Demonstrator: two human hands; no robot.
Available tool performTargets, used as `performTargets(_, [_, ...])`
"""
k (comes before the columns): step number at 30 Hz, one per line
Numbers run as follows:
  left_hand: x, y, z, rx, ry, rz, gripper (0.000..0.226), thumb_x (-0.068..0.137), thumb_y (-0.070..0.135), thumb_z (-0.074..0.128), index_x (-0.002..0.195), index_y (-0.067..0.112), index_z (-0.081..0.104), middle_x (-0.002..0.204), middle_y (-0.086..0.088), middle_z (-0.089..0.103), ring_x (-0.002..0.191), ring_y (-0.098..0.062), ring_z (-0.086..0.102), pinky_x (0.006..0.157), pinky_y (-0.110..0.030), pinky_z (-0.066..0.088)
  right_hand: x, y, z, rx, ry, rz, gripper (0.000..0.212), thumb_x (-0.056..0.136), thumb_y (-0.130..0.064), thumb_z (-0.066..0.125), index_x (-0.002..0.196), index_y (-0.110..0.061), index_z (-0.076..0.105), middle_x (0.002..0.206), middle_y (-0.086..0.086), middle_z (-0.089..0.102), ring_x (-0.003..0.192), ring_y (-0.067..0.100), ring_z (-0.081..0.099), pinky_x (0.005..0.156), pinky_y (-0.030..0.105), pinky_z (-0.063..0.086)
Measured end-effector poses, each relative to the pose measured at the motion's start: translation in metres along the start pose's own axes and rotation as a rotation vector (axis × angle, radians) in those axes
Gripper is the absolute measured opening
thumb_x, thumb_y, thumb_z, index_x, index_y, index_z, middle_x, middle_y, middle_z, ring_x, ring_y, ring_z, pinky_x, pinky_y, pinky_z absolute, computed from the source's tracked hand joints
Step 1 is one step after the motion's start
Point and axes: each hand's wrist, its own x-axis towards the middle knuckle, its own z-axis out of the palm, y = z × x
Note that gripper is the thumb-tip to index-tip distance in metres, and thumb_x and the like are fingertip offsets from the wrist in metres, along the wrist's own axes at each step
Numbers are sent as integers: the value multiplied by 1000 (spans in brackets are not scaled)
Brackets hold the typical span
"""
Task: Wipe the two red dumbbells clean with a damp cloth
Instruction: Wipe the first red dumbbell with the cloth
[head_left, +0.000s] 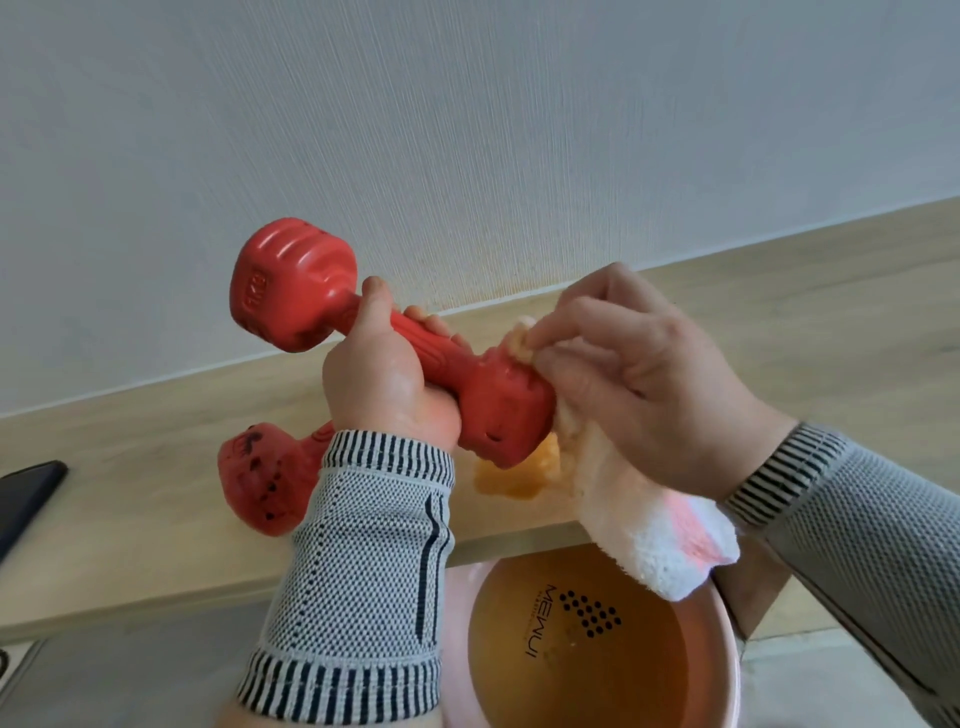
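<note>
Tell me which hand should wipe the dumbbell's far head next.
The right hand. It already pinches the cloth against the near head of the held dumbbell. The left hand has its grip on the handle.

Soft even daylight, slight wide-angle warp

Left hand (384, 384) grips red plastic dumbbell (311, 296) mid-handle; white terry cloth (649, 530) right of grip, second red dumbbell (260, 478) below-left on wooden ledge (130, 499), pink basin (597, 649) below.

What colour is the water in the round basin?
Murky orange-brown water in the pink round plastic basin; head view.
</note>
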Motion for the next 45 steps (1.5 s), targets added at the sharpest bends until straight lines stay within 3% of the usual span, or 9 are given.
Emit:
performTargets(2, [-2,0,1,-5,3,-13,28,94,32,62,76,16,48,55,4,49,45,-12,48,60,-28,46,1,6,-2,22,43,68,9,89,-37,55,93,-33,61,94,-10,51,82,-4,54,73,10,42])
performTargets(4, [-3,1,2,-4,5,-20,27,94,32,62,78,16,48,56,4,50,46,-12,48,62,-29,46,-1,8,-1,37,48,103,4,91,-34,56,93,-31,57,92,-12,50,77,-8,50,71,6,36])
performTargets(10, [2,4,0,-65,59,-64,22,94,32,62,90,14,50,61,4,52,46,-11,49,73,-33,49,-9,-3,1,-120,-29,-56,37,78,-49,63,106,-26,56,104,-1,49,85,10,55,74,23,50])
performTargets(14, [-2,9,0,-108,14,-87,8,94,17,56,97,11,52,82,-2,55,64,-17,58,87,-37,51,-2,7,-5,0,0,95,38,75,-58,60,107,-40,51,104,-12,50,88,-7,51,79,8,41])
performTargets(18, [-7,4,-1,-41,-94,-57,12,96,19,60,104,11,57,92,-6,62,72,-21,68,78,-40,58,0,15,-8,178,19,227,42,75,-65,57,109,-41,55,109,-7,59,94,3,60,83,17,45])
performTargets(22, [-6,-3,-1,-9,-112,62,14,98,25,57,106,14,52,75,-1,62,58,-15,64,69,-37,56,-3,11,-3,59,17,163,47,83,-54,52,118,-24,64,107,0,58,95,3,58,82,7,41])
performTargets(28, [-1,-9,-3,11,-89,190,11,101,21,52,105,12,48,68,-1,53,53,-14,54,64,-36,52,-4,3,0,-176,20,-144,26,92,-19,55,108,-12,74,99,4,59,71,7,55,65,21,47])
performTargets(35, [-5,-9,-1,20,-87,251,8,101,19,52,100,12,48,67,0,53,52,-14,53,54,-29,47,-7,6,-3,-171,23,-143,24,92,-18,55,103,-13,75,97,1,59,70,2,51,65,9,41])
performTargets(45, [-5,-4,-5,-30,-124,168,11,99,22,55,96,14,49,65,1,53,52,-14,52,59,-32,47,-3,13,-6,-242,65,-113,25,93,-15,54,108,-12,74,99,7,59,66,11,54,61,18,41])
